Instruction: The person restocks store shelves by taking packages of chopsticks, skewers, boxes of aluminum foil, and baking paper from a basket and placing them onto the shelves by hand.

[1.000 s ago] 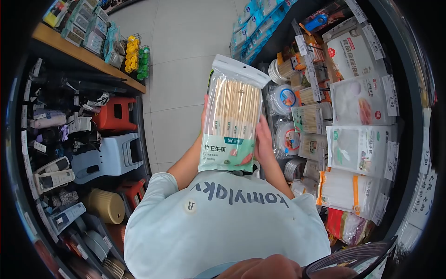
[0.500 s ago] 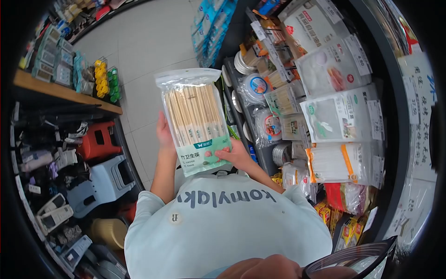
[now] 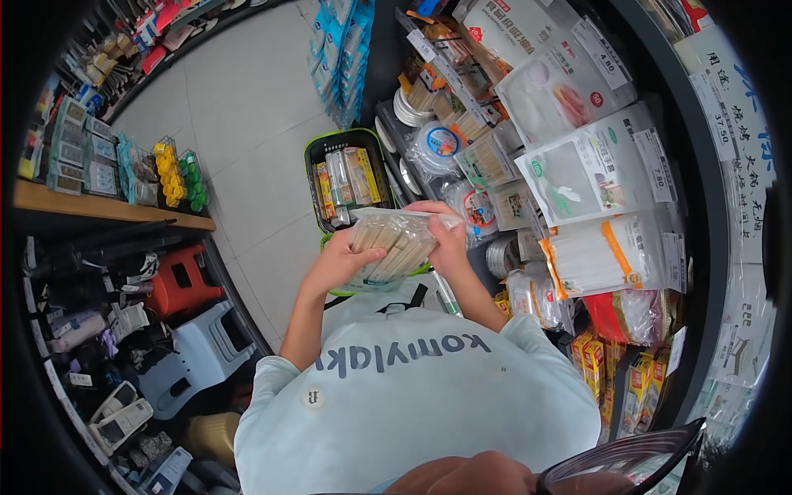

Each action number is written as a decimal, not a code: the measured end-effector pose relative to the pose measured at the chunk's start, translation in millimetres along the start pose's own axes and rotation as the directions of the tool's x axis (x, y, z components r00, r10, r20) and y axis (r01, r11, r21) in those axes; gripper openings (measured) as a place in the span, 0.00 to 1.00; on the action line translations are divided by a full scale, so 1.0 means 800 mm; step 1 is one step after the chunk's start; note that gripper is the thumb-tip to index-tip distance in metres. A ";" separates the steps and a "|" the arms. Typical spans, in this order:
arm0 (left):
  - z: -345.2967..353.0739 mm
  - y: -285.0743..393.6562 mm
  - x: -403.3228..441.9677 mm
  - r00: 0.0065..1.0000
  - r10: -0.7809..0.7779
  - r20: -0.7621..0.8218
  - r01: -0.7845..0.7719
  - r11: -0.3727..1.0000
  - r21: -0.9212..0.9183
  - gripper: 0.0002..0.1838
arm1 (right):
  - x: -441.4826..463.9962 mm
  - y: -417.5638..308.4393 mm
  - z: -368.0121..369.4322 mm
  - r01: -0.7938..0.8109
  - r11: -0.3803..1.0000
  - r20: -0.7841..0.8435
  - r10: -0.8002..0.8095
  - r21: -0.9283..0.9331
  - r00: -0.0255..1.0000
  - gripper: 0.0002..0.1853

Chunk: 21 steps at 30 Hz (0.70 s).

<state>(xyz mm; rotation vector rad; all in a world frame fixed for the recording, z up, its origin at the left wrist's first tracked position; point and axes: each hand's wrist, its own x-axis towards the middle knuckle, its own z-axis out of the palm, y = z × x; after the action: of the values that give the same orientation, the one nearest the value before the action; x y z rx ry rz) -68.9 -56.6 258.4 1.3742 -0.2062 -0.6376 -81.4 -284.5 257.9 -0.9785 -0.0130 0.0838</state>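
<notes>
Chopstick pack (image 3: pixel 396 247): tipped flatter than half a second earlier, printed front now mostly turned from view; held up before the shirt (image 3: pixel 421 388), near the basket's near edge.
Left hand (image 3: pixel 340 262): holding pack's left edge, thumb across its face.
Right hand (image 3: pixel 447 246): holding pack's upper right corner.
Basket (image 3: pixel 340 141): beyond the pack, boxes (image 3: pixel 351 176) inside.

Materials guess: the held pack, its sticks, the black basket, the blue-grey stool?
Pack: glossy clear plastic film; creases and highlights.
Sticks: probably wood or bamboo; pale tan, finish hard to judge through film.
Basket: likely moulded plastic; uniform black walls, bright green rim.
Stool: probably plastic, satin; smooth, evenly coloured, moulded look.
</notes>
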 end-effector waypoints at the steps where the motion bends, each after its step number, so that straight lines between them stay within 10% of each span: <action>1: 0.000 -0.001 0.002 0.999 -0.004 0.049 0.002 0.999 0.033 0.18 | 0.001 0.001 -0.001 0.106 0.990 -0.010 -0.107 -0.090 0.994 0.18; 4: 0.006 0.005 0.006 0.998 0.006 0.056 -0.009 0.999 0.048 0.19 | -0.002 -0.002 -0.009 -0.066 0.990 -0.331 0.023 -0.121 0.943 0.15; 21: -0.007 -0.105 0.015 0.996 -0.081 0.023 0.078 0.989 0.126 0.21 | 0.021 0.018 -0.098 -0.089 0.908 -0.477 0.296 0.410 0.827 0.23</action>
<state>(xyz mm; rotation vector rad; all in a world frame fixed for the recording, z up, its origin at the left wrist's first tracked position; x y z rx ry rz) -81.4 -63.0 174.7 1.5007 -0.2176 -0.7202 -61.8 -339.8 201.5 -0.5884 0.6031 0.0001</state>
